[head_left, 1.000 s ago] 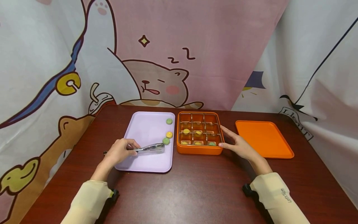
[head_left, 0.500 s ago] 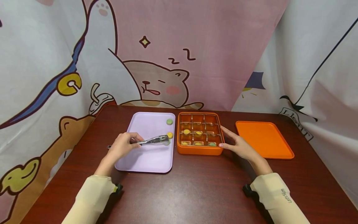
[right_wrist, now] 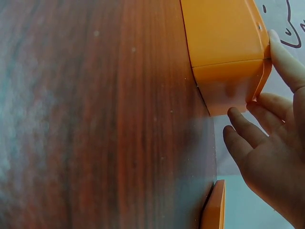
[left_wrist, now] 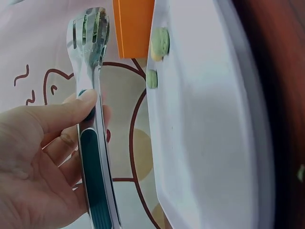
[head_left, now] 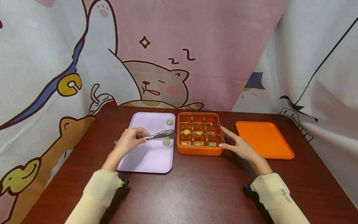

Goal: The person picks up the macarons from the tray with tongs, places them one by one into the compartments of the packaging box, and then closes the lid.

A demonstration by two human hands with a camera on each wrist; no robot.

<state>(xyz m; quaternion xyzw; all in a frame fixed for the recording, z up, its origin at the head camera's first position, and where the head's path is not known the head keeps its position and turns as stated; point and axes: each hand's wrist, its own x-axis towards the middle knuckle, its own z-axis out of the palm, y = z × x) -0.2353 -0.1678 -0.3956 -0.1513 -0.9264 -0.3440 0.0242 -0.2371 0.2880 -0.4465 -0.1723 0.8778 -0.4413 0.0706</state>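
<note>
My left hand (head_left: 130, 140) holds serving tongs (head_left: 160, 135) over the lilac tray (head_left: 145, 161), their tips reaching its right edge. In the left wrist view the tongs have dark green grips and slotted heads close together; a greenish tint shows through the slots. Two green macarons (head_left: 166, 142) lie on the tray's right side. A yellow macaron (left_wrist: 154, 53) lies partly behind one of them, hidden by the tongs in the head view. My right hand (head_left: 243, 147) rests its thumb and fingertips at the right side of the orange box (head_left: 199, 151).
The box has a clear insert (head_left: 198, 118) with several compartments. Yellow macarons (head_left: 186, 132) sit in the middle and front rows, a green one (head_left: 212, 144) front right. Farther right lies an orange lid (head_left: 264, 140) on the brown table (head_left: 179, 193). A printed curtain (head_left: 218, 56) hangs behind.
My left hand has moved up and to the right with the tongs, whose heads now cover the yellow macaron in the head view. My right hand stays at the box.
</note>
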